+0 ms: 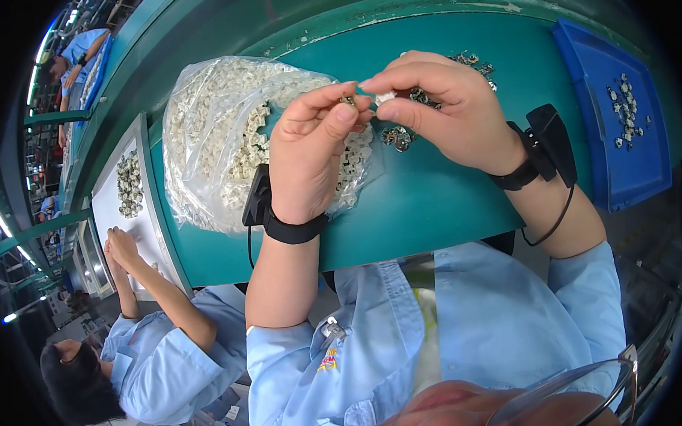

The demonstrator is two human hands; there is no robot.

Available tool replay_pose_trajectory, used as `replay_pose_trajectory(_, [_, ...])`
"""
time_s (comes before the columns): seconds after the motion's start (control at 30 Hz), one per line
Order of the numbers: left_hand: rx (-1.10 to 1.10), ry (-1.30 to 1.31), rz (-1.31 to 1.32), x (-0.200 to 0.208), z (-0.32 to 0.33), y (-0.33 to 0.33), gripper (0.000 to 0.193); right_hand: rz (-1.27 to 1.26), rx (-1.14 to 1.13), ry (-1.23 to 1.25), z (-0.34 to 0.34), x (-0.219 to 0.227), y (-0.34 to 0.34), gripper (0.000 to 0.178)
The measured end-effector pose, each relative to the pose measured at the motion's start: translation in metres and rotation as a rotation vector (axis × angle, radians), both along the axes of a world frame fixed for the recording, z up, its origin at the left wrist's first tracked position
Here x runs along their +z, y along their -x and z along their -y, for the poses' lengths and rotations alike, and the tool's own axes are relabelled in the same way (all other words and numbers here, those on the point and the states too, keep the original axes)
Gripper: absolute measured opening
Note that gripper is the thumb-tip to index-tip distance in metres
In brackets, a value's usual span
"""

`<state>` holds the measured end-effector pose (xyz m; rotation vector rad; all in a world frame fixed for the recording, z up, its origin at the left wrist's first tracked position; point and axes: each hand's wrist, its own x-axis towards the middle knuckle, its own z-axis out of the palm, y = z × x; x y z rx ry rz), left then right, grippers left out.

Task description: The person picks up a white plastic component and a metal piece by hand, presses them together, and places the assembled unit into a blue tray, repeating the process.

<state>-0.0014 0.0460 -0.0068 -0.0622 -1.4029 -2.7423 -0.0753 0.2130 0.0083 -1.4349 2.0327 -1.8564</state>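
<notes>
My left hand (pixel 312 150) pinches a small dark metal part (pixel 347 101) between thumb and forefinger. Facing it, my right hand (pixel 442 108) holds a small white plastic piece (pixel 386 97) at its fingertips. The two pieces almost touch above the green table (pixel 431 202). A clear plastic bag (pixel 218 135) full of small white parts lies under and to the left of my left hand. Loose metal parts (pixel 398 138) lie on the table below my right hand. Each wrist wears a black band with a small device.
A blue tray (pixel 618 181) with a few small parts stands at the right. To the left, another person's hand (pixel 120 247) rests on a white board (pixel 104 214) holding a pile of small parts (pixel 130 183). Another person sits farther off at top left.
</notes>
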Motion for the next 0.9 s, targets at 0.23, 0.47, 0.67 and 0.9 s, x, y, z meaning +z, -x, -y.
replay_pose_trajectory(0.23, [0.068,0.128,-0.021,-0.001,-0.002,-0.001,0.021,0.405,0.09,0.083,0.0,0.0,-0.004,0.023])
replay_pose_trajectory(0.47, [0.059,0.16,-0.043,0.001,-0.006,-0.003,0.02,0.577,0.192,0.144,-0.001,-0.003,0.002,0.02])
replay_pose_trajectory(0.67, [0.051,0.142,-0.037,0.001,-0.008,-0.004,0.018,0.565,0.309,0.23,-0.003,-0.006,0.005,0.019])
replay_pose_trajectory(0.9, [0.103,0.163,-0.106,0.001,-0.009,-0.004,0.018,0.591,0.131,0.09,0.0,0.004,-0.002,0.019])
